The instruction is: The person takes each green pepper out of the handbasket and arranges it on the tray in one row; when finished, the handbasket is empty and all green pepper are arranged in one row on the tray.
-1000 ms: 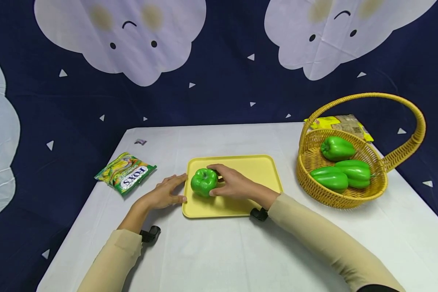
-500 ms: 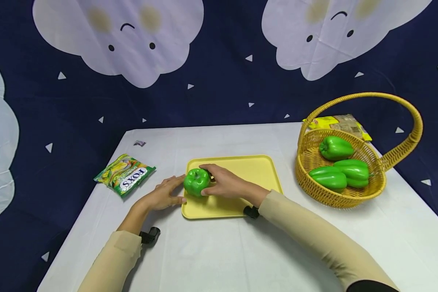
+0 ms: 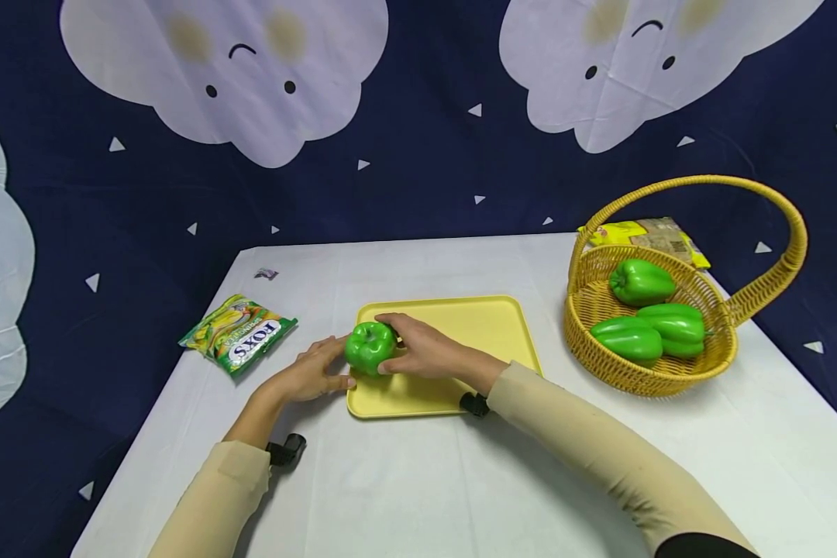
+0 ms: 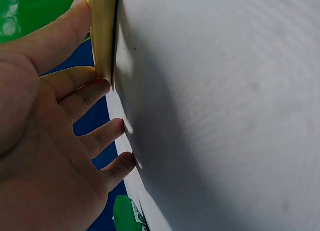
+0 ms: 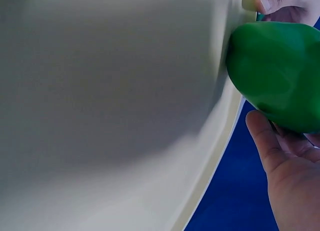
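A glossy green bell pepper [image 3: 368,349] is at the left end of a yellow rectangular tray [image 3: 477,324]. My right hand [image 3: 428,350] grips it from the right, thumb on the near side and fingers behind. In the right wrist view the pepper [image 5: 280,73] lies close to the tray rim [image 5: 207,171]; part of the grip is hidden behind it. My left hand [image 3: 310,372] is at the tray's left edge with fingers spread. From the left wrist, the thumb and fingertips touch the tray's edge [image 4: 103,36], and the other fingers reach the white tabletop.
On the right stands a wicker basket [image 3: 600,370] with a tall handle, holding several green peppers [image 3: 642,283]. Behind it lies a yellow packet [image 3: 669,236]. A green FOX'S candy bag [image 3: 240,333] and a small wrapped candy [image 3: 266,273] lie on the left.
My right hand has carried the bell pepper leftward across the tray to its left end, close to the left hand. The left hand has stayed at the tray edge.
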Available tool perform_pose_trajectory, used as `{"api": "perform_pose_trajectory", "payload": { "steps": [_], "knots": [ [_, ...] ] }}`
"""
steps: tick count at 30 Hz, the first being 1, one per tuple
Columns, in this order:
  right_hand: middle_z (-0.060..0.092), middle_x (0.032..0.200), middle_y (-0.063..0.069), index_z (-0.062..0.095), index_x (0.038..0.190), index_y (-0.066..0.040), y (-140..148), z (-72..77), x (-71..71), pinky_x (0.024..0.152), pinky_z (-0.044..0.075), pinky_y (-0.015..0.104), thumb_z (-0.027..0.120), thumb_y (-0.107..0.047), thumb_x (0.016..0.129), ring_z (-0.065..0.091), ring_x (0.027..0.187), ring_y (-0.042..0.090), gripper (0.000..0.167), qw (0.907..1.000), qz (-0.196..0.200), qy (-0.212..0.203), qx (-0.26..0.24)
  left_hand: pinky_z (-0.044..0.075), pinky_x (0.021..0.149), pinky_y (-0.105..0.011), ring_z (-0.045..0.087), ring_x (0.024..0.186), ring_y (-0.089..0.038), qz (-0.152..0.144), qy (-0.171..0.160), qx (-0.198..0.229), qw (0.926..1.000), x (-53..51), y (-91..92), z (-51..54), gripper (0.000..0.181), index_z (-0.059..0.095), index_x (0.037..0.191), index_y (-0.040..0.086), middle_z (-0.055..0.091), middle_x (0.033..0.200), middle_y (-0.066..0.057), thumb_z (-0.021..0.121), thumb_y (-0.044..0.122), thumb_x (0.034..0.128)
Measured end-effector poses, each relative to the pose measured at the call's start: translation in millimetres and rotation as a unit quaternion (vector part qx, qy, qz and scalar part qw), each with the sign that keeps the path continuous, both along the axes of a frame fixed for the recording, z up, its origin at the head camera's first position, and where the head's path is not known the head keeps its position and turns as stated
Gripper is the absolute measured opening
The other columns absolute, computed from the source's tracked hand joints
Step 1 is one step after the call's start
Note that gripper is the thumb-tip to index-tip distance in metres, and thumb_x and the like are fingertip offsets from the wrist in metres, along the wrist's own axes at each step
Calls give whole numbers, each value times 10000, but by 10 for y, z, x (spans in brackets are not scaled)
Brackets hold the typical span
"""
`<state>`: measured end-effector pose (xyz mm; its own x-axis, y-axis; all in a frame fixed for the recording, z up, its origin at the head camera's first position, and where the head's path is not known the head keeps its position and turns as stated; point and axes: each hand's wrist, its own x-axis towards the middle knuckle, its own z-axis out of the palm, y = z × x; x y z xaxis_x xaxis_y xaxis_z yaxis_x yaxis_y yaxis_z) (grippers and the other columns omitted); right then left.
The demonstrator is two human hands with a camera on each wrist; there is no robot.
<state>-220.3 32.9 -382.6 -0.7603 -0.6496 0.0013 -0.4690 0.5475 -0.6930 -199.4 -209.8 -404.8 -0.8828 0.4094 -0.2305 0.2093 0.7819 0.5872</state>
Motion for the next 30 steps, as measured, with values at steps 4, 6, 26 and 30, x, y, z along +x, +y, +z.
{"api": "perform_pose_trajectory", "payload": {
  "steps": [4, 6, 26, 30],
  "knots": [
    [424, 1439, 81, 267, 1477, -112, 23, 9, -7, 1036, 457, 337, 732, -317, 814, 495, 1267, 217, 835, 9999, -16, -134, -104, 49, 1106, -703, 93, 1448, -427, -14, 10, 3, 10000, -3, -1, 1, 832, 212, 1513, 166, 256, 1557, -151, 686, 313, 845],
    [421, 1442, 91, 267, 1475, -107, 46, 16, -9, 1034, 462, 347, 734, -318, 812, 489, 1277, 234, 839, 9996, -33, -196, -177, 47, 1106, -702, 95, 1447, -429, -14, 4, 12, 10000, -3, -1, 0, 829, 223, 1509, 160, 256, 1557, -151, 688, 315, 842],
    [482, 1410, 105, 343, 1437, -104, 770, 332, 89, 1060, 424, 416, 742, -305, 809, 487, 1284, 267, 770, 9958, -329, 227, -818, 52, 1116, -688, 106, 1443, -430, 29, 27, 40, 10000, 6, -4, -22, 807, 273, 1489, 118, 257, 1548, -182, 700, 306, 830],
    [486, 1413, 92, 363, 1427, -126, 1000, 430, 133, 1065, 407, 442, 738, -338, 808, 493, 1271, 274, 754, 9954, -496, 390, -717, 48, 1118, -685, 104, 1446, -422, 77, -9, 32, 10000, -2, -1, -25, 808, 272, 1491, 136, 257, 1552, -168, 702, 305, 828]
  ]
}}
